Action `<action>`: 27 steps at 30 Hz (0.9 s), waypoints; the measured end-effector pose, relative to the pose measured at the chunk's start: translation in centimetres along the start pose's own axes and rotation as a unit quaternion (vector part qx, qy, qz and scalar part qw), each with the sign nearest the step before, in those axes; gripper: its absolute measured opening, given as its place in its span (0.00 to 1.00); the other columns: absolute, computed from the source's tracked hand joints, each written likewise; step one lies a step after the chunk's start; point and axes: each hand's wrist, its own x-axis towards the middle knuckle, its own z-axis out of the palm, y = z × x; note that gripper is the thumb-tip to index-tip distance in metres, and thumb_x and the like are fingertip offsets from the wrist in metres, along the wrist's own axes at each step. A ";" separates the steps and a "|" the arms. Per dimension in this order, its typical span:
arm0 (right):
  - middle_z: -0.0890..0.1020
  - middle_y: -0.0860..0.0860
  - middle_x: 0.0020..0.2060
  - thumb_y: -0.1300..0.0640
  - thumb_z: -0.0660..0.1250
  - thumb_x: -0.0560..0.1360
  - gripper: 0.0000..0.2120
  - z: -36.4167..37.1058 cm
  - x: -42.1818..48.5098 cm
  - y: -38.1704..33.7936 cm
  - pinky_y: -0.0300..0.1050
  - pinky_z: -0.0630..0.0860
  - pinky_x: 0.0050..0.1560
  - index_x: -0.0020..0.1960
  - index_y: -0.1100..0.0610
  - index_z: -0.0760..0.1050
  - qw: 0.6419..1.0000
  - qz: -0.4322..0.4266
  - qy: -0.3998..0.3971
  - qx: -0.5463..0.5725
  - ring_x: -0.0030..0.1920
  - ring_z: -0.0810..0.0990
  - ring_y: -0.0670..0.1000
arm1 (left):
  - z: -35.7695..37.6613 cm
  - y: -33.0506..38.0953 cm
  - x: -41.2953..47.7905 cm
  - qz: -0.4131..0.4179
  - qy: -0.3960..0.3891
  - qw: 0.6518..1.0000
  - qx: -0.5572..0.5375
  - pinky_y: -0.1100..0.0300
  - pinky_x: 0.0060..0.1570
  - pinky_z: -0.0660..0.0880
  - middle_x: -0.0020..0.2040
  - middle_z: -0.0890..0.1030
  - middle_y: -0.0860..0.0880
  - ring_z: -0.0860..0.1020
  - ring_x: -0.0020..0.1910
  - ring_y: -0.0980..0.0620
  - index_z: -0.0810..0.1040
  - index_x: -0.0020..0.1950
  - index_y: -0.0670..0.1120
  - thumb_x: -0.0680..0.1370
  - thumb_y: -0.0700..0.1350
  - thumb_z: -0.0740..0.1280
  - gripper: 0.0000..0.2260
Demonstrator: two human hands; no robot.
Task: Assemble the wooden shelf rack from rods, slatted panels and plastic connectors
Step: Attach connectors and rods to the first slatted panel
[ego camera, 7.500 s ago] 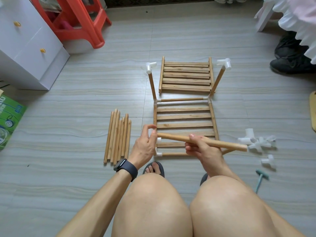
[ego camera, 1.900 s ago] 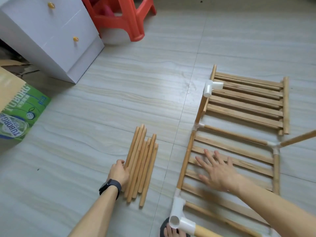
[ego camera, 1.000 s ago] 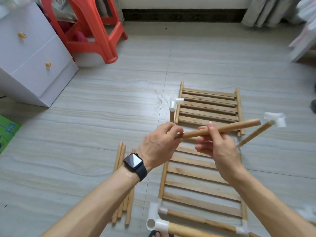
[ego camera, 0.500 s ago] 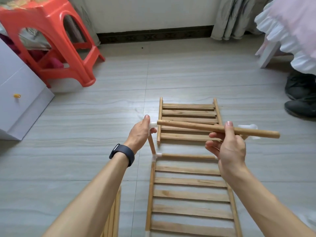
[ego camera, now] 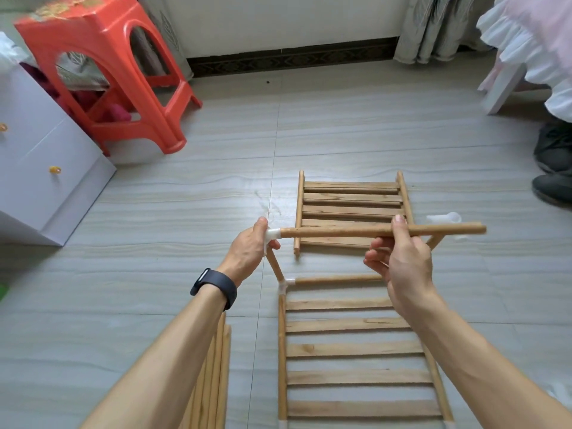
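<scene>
Two hands hold one wooden rod [ego camera: 340, 232] level above the tiled floor [ego camera: 185, 212], across the near edge of the far slatted panel [ego camera: 349, 209]. The left hand [ego camera: 247, 250], a black wristband [ego camera: 215, 287] on its wrist, grips a white plastic connector [ego camera: 273, 234] with the thumb on top and the fingers curled round it. The rod's left end meets that connector's side socket; how deep it sits cannot be told.

The right hand [ego camera: 402, 267] pinches the rod towards its right end, one digit raised against the near side and the other fingers curled beneath. The rod's free end sticks out just past this hand.

Below the gripped connector a short leg rod [ego camera: 275, 266] slants down to a corner connector [ego camera: 284, 284] on the near slatted panel [ego camera: 356, 348], which lies flat between the forearms. A cross rod [ego camera: 337, 278] runs right from that corner, passing behind the right hand.

Beyond the right hand a second white connector [ego camera: 442, 217] tops another slanted rod [ego camera: 435, 241], just behind the held rod's free end.

Several spare rods [ego camera: 216, 382] lie bundled beside the left forearm. An orange plastic stool [ego camera: 102, 66] and a white drawer cabinet [ego camera: 40, 168] stand at the far left; dark shoes [ego camera: 554, 168] sit at the right edge.
</scene>
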 end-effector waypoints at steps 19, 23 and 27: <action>0.81 0.52 0.32 0.44 0.64 0.80 0.18 -5.8 2.5 -4.8 0.47 0.73 0.37 0.40 0.55 0.80 0.937 -0.116 -0.019 -0.328 0.32 0.78 0.50 | 1.8 6.9 -0.2 0.220 0.026 0.916 0.334 0.47 0.58 0.74 0.59 0.78 0.53 0.75 0.59 0.50 0.73 0.63 0.53 0.83 0.57 0.56 0.14; 0.79 0.49 0.45 0.43 0.62 0.80 0.15 -8.9 6.2 -6.1 0.49 0.71 0.52 0.51 0.55 0.74 0.950 -0.114 0.135 -0.258 0.51 0.77 0.54 | 9.6 10.7 -1.1 0.320 -0.055 0.858 0.398 0.51 0.60 0.73 0.65 0.75 0.51 0.75 0.62 0.49 0.66 0.74 0.54 0.81 0.59 0.60 0.23; 0.77 0.50 0.52 0.43 0.53 0.84 0.17 -8.4 7.8 -4.1 0.50 0.70 0.59 0.53 0.50 0.76 0.944 -0.036 -0.013 -0.327 0.56 0.74 0.53 | 15.6 11.6 -0.1 0.316 -0.110 0.818 0.467 0.50 0.55 0.73 0.66 0.74 0.48 0.75 0.62 0.43 0.61 0.78 0.53 0.84 0.56 0.56 0.23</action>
